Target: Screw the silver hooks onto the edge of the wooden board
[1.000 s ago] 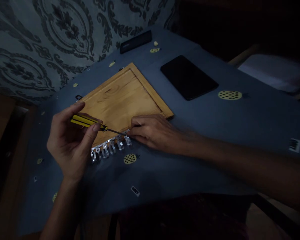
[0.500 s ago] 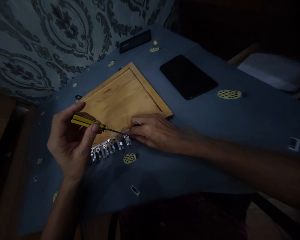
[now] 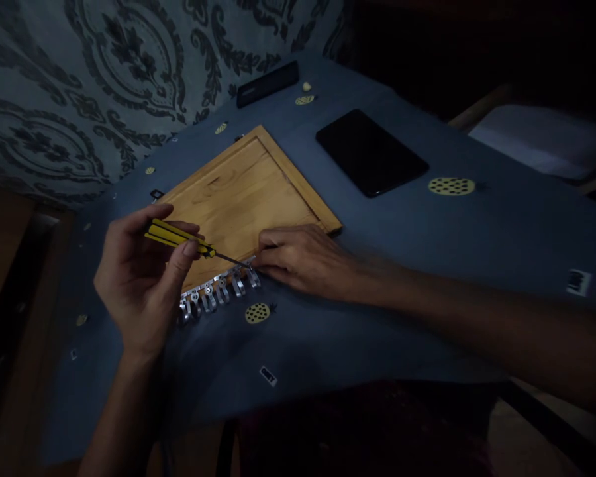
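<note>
My left hand [image 3: 146, 278] grips a yellow and black screwdriver [image 3: 179, 238] between thumb and fingers. The screwdriver's thin shaft points right, its tip at the right end of a metal hook rail [image 3: 222, 289]. Several silver hooks hang from this rail, which lies along the near edge of a wooden board [image 3: 243, 192]. My right hand [image 3: 305, 262] is closed at the rail's right end, beside the screwdriver tip. Its fingertips are pinched together, and whatever they hold is too small to make out.
A black tablet or phone [image 3: 371, 154] lies right of the board on the blue tablecloth [image 3: 377, 331]. Another dark phone [image 3: 268, 84] is at the back, near a small pale object [image 3: 306, 87]. Patterned fabric [image 3: 129, 59] rises behind the table. A pale seat [image 3: 536, 139] stands at the right.
The screwdriver handle has turned a little in my left hand and shifted slightly right. My right hand has stayed at the rail's end.
</note>
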The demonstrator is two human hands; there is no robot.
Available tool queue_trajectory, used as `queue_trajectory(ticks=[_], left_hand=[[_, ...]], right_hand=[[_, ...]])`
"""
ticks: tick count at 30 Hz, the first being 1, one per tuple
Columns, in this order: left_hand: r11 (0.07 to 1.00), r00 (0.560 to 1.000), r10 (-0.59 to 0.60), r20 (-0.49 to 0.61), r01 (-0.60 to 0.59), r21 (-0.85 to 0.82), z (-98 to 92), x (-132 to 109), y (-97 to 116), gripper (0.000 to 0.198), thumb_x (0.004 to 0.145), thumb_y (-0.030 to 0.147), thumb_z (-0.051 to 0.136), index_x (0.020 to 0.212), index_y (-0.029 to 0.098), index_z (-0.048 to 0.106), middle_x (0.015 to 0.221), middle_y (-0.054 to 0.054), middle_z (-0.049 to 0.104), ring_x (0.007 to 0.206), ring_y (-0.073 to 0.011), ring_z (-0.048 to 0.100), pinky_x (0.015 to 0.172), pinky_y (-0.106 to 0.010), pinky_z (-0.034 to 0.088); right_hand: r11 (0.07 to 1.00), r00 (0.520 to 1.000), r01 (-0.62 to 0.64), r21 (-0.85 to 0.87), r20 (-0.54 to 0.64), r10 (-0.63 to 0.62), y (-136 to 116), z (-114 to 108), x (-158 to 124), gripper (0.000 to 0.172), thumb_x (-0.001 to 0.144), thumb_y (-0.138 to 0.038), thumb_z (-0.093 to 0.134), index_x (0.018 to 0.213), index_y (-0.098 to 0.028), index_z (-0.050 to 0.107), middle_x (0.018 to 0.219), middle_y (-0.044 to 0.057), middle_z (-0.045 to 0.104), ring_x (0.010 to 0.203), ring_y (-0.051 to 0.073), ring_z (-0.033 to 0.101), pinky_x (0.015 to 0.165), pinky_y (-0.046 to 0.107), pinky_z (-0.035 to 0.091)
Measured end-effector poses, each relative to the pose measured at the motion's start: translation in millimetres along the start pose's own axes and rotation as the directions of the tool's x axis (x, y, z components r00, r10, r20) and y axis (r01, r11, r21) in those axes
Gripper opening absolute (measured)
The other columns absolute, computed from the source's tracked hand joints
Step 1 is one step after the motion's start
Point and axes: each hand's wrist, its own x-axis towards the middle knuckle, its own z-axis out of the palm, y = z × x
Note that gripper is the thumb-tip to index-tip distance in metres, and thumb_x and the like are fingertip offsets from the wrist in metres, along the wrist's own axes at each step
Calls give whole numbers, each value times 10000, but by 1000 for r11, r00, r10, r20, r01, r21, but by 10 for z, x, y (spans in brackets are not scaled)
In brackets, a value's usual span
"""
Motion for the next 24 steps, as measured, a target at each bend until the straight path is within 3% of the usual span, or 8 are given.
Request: queue_trajectory(ticks=[4,10,20,24], left_hand=[[1000,1000,-10,-26,10,10,19,8,29,336,832,115,816,1124,254,727,901,9,726,839,-144,749,688,-230,642],[996,1000,-19,-8,19,87,29,28,67,302,840,184,827,1105,272,714,929,2,728,853,-170,762,731,-284,674],[998,994,-45,99,40,52,-53,45,60,376,887,139,770,1220,297,694,1001,-11,756,957,-189,757,837,-332,671],[997,992,-34,120,25,73,-66,32,52,369,911,201,757,1261,292,681,1013,-33,750,916,-194,749,768,-331,669]], right_hand=[[1000,1000,-14,-7,11,15,-12,-5,6,199,966,-138,599,994,-160,794,900,52,682,762,145,581,603,295,333],[1000,999,-21,-10,27,21,-6,-12,10,200,956,-133,610,1021,-172,795,905,51,687,764,146,586,619,296,334],[999,998,-37,-15,55,38,-19,-29,30,214,968,-139,594,1036,-173,794,918,50,695,751,144,586,596,289,318],[1000,999,-29,-8,45,29,-12,-24,36,212,960,-134,601,1042,-170,793,918,52,697,755,145,587,604,284,326]])
